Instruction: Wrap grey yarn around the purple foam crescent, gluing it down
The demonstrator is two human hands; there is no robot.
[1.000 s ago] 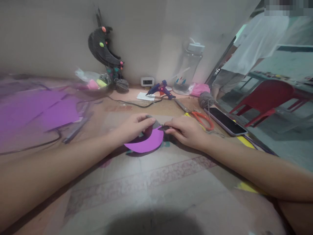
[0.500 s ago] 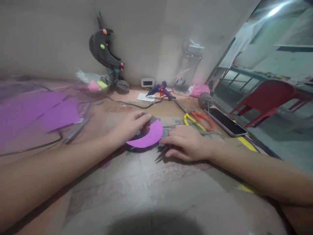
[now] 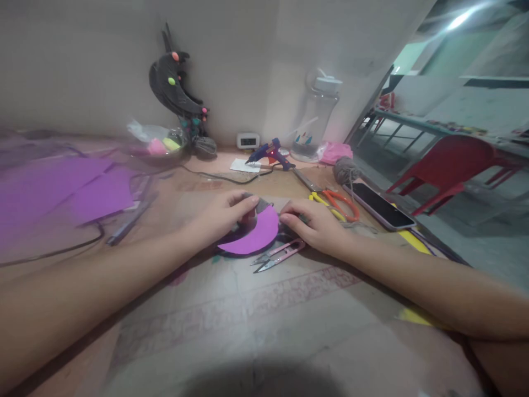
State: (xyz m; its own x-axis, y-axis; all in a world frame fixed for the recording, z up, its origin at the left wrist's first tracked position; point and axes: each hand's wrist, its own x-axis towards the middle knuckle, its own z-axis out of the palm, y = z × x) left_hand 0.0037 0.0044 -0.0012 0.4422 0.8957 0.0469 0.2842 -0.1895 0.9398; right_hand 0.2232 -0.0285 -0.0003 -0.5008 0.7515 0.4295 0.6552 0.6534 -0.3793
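Note:
My left hand (image 3: 235, 212) pinches a purple paper crescent (image 3: 258, 236) with its thumb on top. Grey yarn (image 3: 263, 204) is wrapped around the crescent's upper tip. Just to the right, my right hand (image 3: 316, 223) is closed, thumb against fingers, on what looks like the loose grey strand; the strand itself is hard to make out between the fingertips. Below those fingers a pair of pink thread snips (image 3: 283, 255) lies on the table, blades pointing left. A ball of grey yarn (image 3: 346, 170) sits farther back on the right.
Behind my hands are a glue gun (image 3: 270, 153) with a red light, orange-and-yellow scissors (image 3: 330, 203), a phone (image 3: 379, 205) and a water bottle (image 3: 316, 124). Purple paper (image 3: 103, 193) covers the left side. A dark decorated crescent (image 3: 171, 82) hangs on the wall.
My right hand has put the thread snips down on the table and moved up to the crescent's right side, where its fingers have closed. The left hand keeps its hold.

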